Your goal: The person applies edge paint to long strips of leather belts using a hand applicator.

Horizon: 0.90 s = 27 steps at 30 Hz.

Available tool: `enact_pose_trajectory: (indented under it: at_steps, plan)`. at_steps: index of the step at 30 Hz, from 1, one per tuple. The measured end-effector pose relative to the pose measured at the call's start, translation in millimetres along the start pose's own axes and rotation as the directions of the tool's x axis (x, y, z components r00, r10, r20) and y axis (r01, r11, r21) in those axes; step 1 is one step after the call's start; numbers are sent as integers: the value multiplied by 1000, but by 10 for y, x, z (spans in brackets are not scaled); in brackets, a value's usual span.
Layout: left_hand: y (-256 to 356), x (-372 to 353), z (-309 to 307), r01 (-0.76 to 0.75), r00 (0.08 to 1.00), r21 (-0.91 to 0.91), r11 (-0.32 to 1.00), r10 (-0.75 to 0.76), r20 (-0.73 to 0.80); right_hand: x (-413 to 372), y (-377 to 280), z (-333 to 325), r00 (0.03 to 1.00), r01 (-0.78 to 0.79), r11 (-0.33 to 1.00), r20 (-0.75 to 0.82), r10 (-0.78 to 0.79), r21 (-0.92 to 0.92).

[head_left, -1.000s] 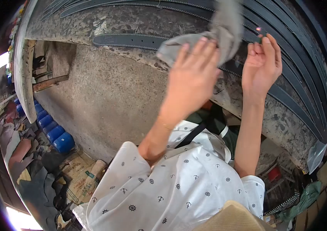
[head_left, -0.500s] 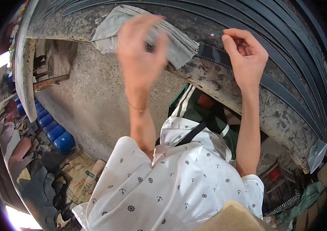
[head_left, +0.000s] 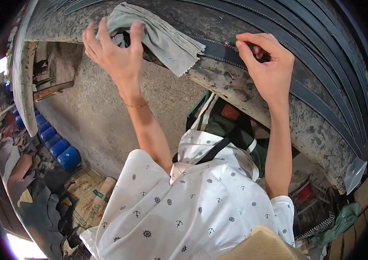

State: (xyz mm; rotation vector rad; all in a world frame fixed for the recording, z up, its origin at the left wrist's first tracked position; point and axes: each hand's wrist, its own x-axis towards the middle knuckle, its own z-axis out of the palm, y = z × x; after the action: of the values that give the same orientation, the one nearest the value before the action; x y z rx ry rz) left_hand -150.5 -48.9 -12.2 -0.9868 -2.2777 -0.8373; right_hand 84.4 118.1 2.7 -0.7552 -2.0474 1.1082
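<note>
My left hand [head_left: 116, 58] is spread open at the left end of a crumpled grey cloth [head_left: 162, 41], its thumb overlapping the fabric in this view. The cloth lies over a dark strap with white stitching [head_left: 220, 51], which emerges from under the cloth's frayed right end. My right hand [head_left: 270, 58] is closed in a pinch over that strap. Between its thumb and forefinger is a small dark green thing [head_left: 232, 42] with a pinkish spot at its tip; I cannot tell what it is.
Several more stitched dark straps [head_left: 318, 65] curve across the worn bench [head_left: 312, 138]. A dark green bag [head_left: 229, 119] sits below the bench edge. Blue containers [head_left: 69, 157] and leather scraps [head_left: 40, 208] lie on the left. A clear plastic bag [head_left: 354, 175] hangs at the right.
My left hand has moved left and spread its fingers. The cloth sits farther left in view. My right hand, still pinching the small thing, has shifted slightly left, over the strap.
</note>
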Motion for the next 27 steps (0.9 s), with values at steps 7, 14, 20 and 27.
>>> enact_pose_trajectory:
  at_steps: [7, 14, 20, 27]
  plan:
    - [-90, 42, 125, 203, 936, 141, 969, -234, 264, -16, 60, 18, 1000, 9, 999, -23, -8, 43]
    - [-59, 122, 252, 72, 953, 158, 985, -115, 281, -7, 13, 14, 999, 52, 999, 2, -52, 6]
    - [0, 102, 346, 35, 978, 80, 996, -50, 201, -4, 7, 12, 999, 49, 999, -18, -48, 9]
    - [5, 95, 355, 47, 984, 67, 997, -58, 167, -8, 25, 19, 999, 15, 999, -31, -14, 28]
